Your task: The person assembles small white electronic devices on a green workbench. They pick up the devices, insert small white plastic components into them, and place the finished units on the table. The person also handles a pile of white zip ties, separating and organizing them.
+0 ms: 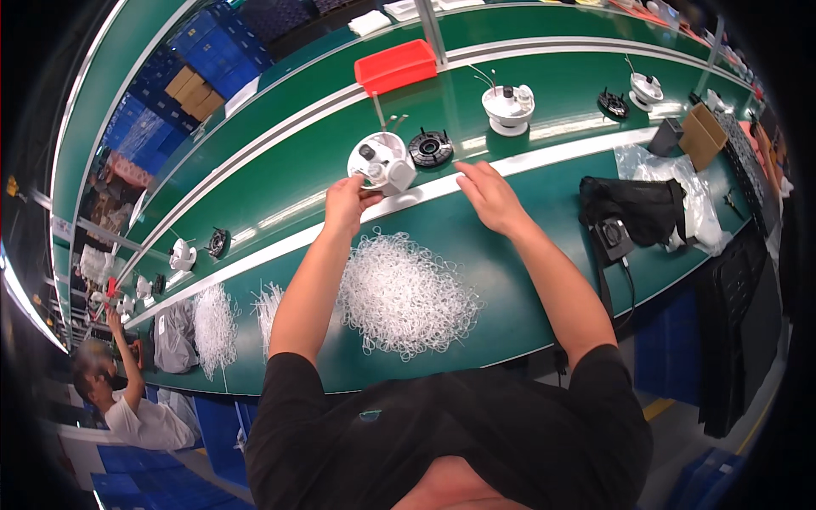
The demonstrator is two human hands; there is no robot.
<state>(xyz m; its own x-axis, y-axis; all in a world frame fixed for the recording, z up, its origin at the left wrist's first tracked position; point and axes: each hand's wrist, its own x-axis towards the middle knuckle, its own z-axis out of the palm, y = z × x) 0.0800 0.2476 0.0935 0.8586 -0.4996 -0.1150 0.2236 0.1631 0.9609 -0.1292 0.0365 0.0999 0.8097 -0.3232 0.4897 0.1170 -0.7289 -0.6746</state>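
A round white plastic housing (380, 161) with a black part inside and wires standing up sits on the green conveyor belt. My left hand (347, 204) is closed on its near left rim. A black ring-shaped part (430, 148) lies just right of the housing. Nearest to that part is my right hand (487, 194), its fingers stretched out and holding nothing I can see. Between my forearms, a big heap of small white loops (408, 293), perhaps ties or rings, covers part of the green worktable (518, 314).
Further white housings (508, 109) and black parts (613, 104) stand along the belt. A red tray (396, 68) lies beyond it. To the right are a black bag (633, 204) and a cardboard piece (702, 136). At the far left a person (140, 408) works.
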